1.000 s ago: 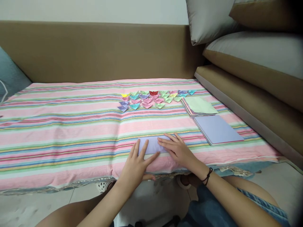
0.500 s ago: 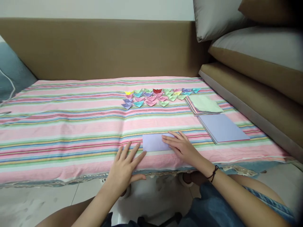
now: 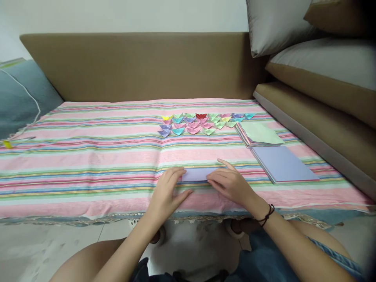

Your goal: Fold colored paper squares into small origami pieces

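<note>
A light purple sheet of paper [image 3: 194, 174], showing as a narrow strip, is on the striped cloth between my hands. My left hand [image 3: 166, 192] has its fingertips at the paper's left end, with the thumb stretched out away from it. At the right end, my right hand [image 3: 233, 185] has bent fingertips closed on the paper while one finger sticks out beyond the far edge. The underside of the paper is hidden, and so is part of its right end. Beyond the hands stand rows of small folded paper boats [image 3: 193, 130] in several colours.
To the right lie a stack of purple paper [image 3: 284, 164] and a stack with pale green paper [image 3: 260, 133] on top. Large cushions [image 3: 320, 62] are piled along the right side. The striped cloth [image 3: 73, 164] reaches the near edge; a brown backrest [image 3: 141, 66] stands behind.
The paper now looks narrower from front to back. My left hand has moved from beside it to its left end, fingers drawn together. My right fingers have curled at the right end. The view has shifted slightly.
</note>
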A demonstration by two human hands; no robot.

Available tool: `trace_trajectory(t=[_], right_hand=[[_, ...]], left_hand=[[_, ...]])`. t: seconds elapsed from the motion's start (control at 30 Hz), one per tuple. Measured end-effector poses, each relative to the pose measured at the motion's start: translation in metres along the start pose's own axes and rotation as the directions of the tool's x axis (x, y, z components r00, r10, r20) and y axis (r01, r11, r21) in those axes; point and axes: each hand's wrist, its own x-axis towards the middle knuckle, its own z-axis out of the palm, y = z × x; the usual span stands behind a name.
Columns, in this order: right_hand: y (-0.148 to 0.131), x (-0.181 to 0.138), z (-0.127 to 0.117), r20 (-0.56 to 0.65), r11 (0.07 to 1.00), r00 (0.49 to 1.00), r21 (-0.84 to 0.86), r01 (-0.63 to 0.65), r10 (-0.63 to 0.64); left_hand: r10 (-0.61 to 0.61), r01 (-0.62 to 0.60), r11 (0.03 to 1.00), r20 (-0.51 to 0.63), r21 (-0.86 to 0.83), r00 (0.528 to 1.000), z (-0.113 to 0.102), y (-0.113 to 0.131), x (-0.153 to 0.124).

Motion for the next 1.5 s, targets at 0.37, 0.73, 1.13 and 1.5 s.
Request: trace_trajectory(t=[0.37, 0.73, 1.13, 1.5], right_hand=[[-0.022, 0.016, -0.024, 0.129, 0.851, 0.956, 0.435, -0.294, 0.264], [-0.023, 0.015, -0.013, 0.107, 0.934, 0.984, 0.315, -0.169, 0.141], [-0.016, 0.012, -0.027, 0.136, 0.925, 0.976, 0.318, -0.207, 0.172], [-0.02, 0.011, -0.017, 0.097, 0.941, 0.989, 0.312, -0.134, 0.108]], left_hand=[[-0.261, 0.345, 0.822, 0.238, -0.454, 0.936, -0.004, 0.018, 0.028], [-0.08, 0.104, 0.991, 0.245, -0.087, 0.966, 0.001, 0.032, 0.023], [-0.154, 0.199, 0.975, 0.331, -0.104, 0.931, -0.008, 0.022, 0.027], [-0.026, 0.048, 0.996, 0.26, -0.077, 0.965, 0.006, 0.04, 0.026]])
